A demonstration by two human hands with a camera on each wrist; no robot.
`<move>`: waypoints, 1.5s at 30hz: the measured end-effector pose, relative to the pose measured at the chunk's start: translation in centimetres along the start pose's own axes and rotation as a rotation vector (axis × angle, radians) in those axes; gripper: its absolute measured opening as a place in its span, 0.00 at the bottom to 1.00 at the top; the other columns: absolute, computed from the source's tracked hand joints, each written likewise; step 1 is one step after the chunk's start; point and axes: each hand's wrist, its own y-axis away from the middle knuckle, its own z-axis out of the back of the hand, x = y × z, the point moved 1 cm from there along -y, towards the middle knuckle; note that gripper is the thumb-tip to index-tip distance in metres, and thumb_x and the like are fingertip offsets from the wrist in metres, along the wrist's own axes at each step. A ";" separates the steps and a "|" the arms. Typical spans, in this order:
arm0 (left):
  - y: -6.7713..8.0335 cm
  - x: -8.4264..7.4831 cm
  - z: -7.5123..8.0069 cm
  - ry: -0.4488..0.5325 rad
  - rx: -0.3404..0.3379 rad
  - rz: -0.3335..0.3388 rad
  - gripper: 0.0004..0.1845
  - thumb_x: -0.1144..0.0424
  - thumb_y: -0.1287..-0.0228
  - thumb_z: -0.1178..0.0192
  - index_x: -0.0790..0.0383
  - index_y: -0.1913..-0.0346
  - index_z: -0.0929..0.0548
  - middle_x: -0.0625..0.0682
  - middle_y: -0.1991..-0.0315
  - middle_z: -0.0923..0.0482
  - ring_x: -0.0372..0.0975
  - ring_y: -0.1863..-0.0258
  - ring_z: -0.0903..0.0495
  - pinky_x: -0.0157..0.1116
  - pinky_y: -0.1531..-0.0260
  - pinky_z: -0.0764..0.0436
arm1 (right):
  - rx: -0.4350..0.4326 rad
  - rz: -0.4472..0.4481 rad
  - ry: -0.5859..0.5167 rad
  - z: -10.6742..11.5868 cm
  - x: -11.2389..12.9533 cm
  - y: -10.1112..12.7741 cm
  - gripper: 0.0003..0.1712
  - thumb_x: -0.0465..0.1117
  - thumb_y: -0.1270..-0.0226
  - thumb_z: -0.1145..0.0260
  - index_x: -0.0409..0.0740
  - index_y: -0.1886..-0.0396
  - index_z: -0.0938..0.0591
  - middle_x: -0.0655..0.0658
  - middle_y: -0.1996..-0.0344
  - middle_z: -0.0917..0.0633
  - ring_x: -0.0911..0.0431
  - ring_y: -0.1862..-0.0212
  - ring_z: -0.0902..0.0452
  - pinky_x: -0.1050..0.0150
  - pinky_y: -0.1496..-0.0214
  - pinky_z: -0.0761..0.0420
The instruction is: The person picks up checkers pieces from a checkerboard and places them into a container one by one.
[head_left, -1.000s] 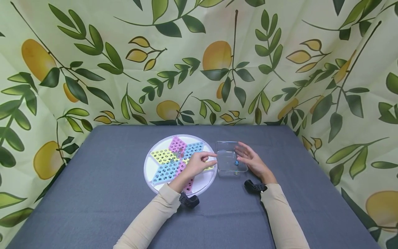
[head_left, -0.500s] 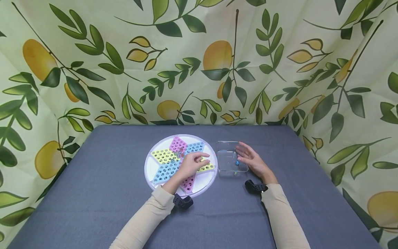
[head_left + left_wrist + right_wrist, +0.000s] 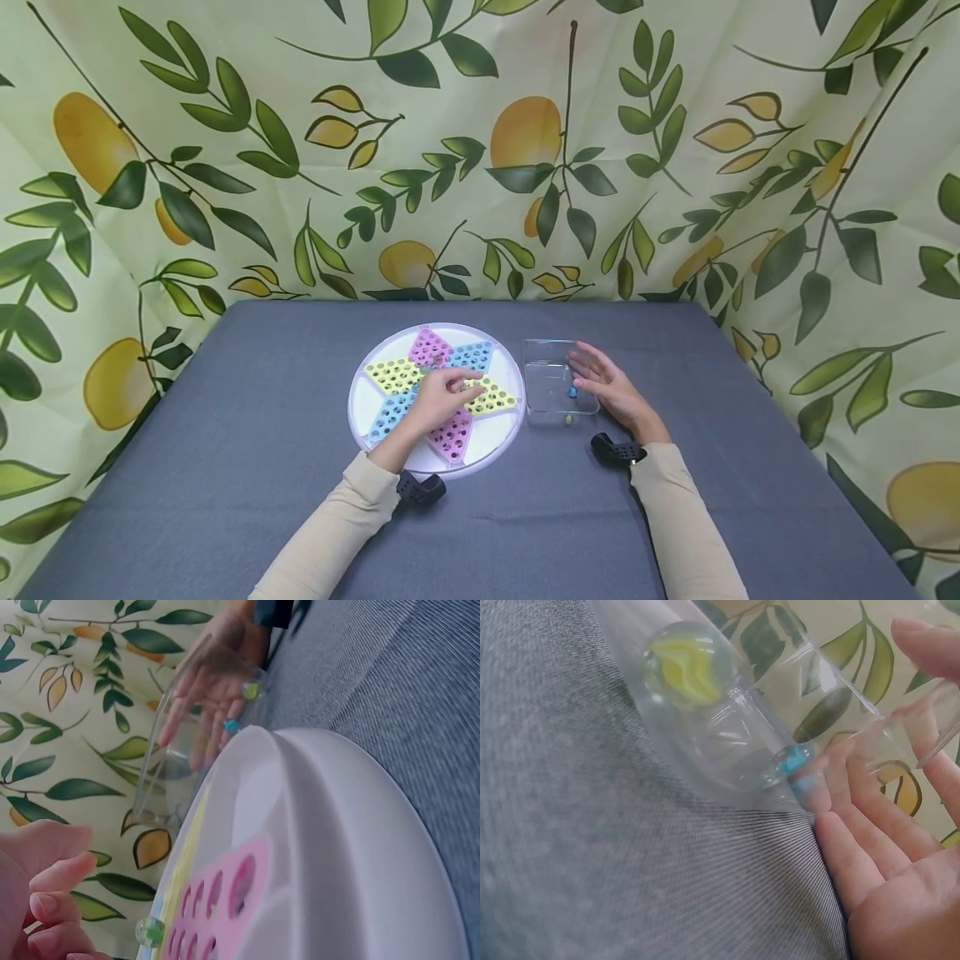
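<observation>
Grey ribbed cloth covering the bench [image 3: 225, 467], ringed behind and at both sides by a pale green curtain [image 3: 480, 150] printed with leaves and lemons.

Nearest, two cream sleeves reaching forward, each with a black wrist mount.

Left hand [image 3: 438, 400] hovering over a round white plastic game board [image 3: 360, 408], fingers loosely curled toward the centre, tips close together; whether anything sits pinched between them cannot be told. Smooth glossy board with a raised rim, carrying a six-pointed star of pastel pink, blue and yellow panels pierced with round holes. One clear green marble [image 3: 149, 929] seated in a hole just beside the fingertips in the left wrist view.

Just right of the board, a square box [image 3: 558, 387] of clear hard plastic, thin-walled, standing flat on the cloth. Inside, two glass marbles: a yellow-swirled marble [image 3: 688, 666] at the near edge and a blue marble [image 3: 791, 760] further in.

Right hand [image 3: 611, 387] lying open against the box's right wall, fingers straight and relaxed, steadying it.
</observation>
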 end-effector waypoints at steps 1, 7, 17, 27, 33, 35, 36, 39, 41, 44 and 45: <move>0.0 0.1 0.1 0.000 -0.003 0.006 0.15 0.63 0.42 0.34 0.64 0.53 0.15 0.43 0.86 0.42 0.32 0.84 0.44 0.25 0.80 0.41 | 0.001 0.000 0.004 0.0 0.0 0.0 0.44 0.34 0.32 0.40 0.45 0.23 0.53 0.34 0.24 0.48 0.38 0.23 0.55 0.82 0.41 0.29; 0.3 0.4 0.4 -0.016 -0.039 0.052 0.14 0.64 0.42 0.34 0.66 0.53 0.15 0.43 0.87 0.42 0.32 0.84 0.43 0.25 0.80 0.40 | 0.000 -0.007 -0.005 0.0 0.0 0.0 0.45 0.34 0.32 0.39 0.45 0.23 0.53 0.35 0.23 0.49 0.39 0.22 0.55 0.83 0.42 0.29; 0.6 0.7 0.8 -0.070 -0.062 0.099 0.15 0.64 0.43 0.34 0.66 0.53 0.15 0.42 0.90 0.42 0.32 0.88 0.45 0.24 0.86 0.43 | 0.000 0.004 -0.018 0.0 0.1 0.1 0.45 0.36 0.33 0.38 0.45 0.23 0.53 0.34 0.24 0.48 0.38 0.23 0.55 0.82 0.42 0.29; 0.6 1.1 0.6 -0.156 -0.056 0.122 0.16 0.62 0.44 0.33 0.64 0.53 0.15 0.41 0.90 0.41 0.31 0.89 0.44 0.25 0.87 0.43 | 0.005 0.021 -0.052 0.0 0.2 0.2 0.46 0.33 0.33 0.39 0.42 0.23 0.53 0.31 0.24 0.50 0.37 0.23 0.57 0.82 0.42 0.28; 0.7 1.1 0.6 -0.207 -0.056 0.144 0.16 0.61 0.45 0.32 0.62 0.53 0.14 0.41 0.90 0.39 0.30 0.89 0.43 0.25 0.87 0.42 | 0.009 0.017 -0.051 0.0 0.3 0.2 0.46 0.34 0.33 0.38 0.41 0.23 0.54 0.31 0.24 0.50 0.36 0.23 0.58 0.83 0.43 0.29; 0.8 1.1 0.6 -0.219 -0.054 0.152 0.15 0.61 0.45 0.32 0.62 0.53 0.14 0.41 0.89 0.39 0.30 0.89 0.43 0.25 0.87 0.42 | 0.008 0.012 -0.042 0.0 0.3 0.2 0.46 0.34 0.33 0.38 0.41 0.23 0.54 0.31 0.24 0.50 0.37 0.23 0.58 0.84 0.44 0.29; 0.8 1.1 0.6 -0.225 -0.055 0.155 0.15 0.62 0.45 0.32 0.62 0.54 0.14 0.41 0.89 0.39 0.30 0.89 0.43 0.25 0.87 0.42 | 0.009 0.011 -0.041 0.0 0.3 0.2 0.46 0.34 0.33 0.38 0.41 0.23 0.54 0.31 0.24 0.50 0.37 0.23 0.58 0.84 0.44 0.30; 0.8 1.2 0.6 -0.235 -0.056 0.161 0.15 0.63 0.45 0.33 0.62 0.54 0.14 0.41 0.90 0.39 0.31 0.89 0.43 0.25 0.87 0.42 | 0.013 0.016 -0.044 -0.1 0.3 0.2 0.46 0.34 0.33 0.38 0.41 0.23 0.54 0.31 0.24 0.50 0.37 0.23 0.58 0.84 0.43 0.29; 0.8 1.2 0.6 -0.242 -0.061 0.160 0.14 0.63 0.45 0.33 0.62 0.55 0.14 0.41 0.90 0.40 0.31 0.89 0.43 0.25 0.87 0.43 | 0.019 0.023 -0.048 -0.1 0.4 0.2 0.46 0.34 0.33 0.38 0.40 0.23 0.54 0.30 0.24 0.51 0.36 0.23 0.58 0.83 0.43 0.29; 0.8 1.3 0.5 -0.255 -0.065 0.151 0.13 0.63 0.45 0.32 0.63 0.56 0.14 0.41 0.89 0.39 0.31 0.89 0.43 0.25 0.87 0.43 | 0.023 0.029 -0.049 -0.2 0.3 0.2 0.46 0.33 0.33 0.39 0.40 0.23 0.54 0.30 0.24 0.51 0.35 0.24 0.58 0.82 0.42 0.29; 0.8 1.3 0.5 -0.258 -0.066 0.151 0.13 0.63 0.45 0.32 0.63 0.56 0.14 0.41 0.89 0.39 0.31 0.89 0.43 0.25 0.87 0.43 | 0.022 0.029 -0.048 -0.2 0.3 0.2 0.46 0.33 0.33 0.39 0.40 0.23 0.54 0.30 0.24 0.51 0.36 0.24 0.58 0.83 0.42 0.29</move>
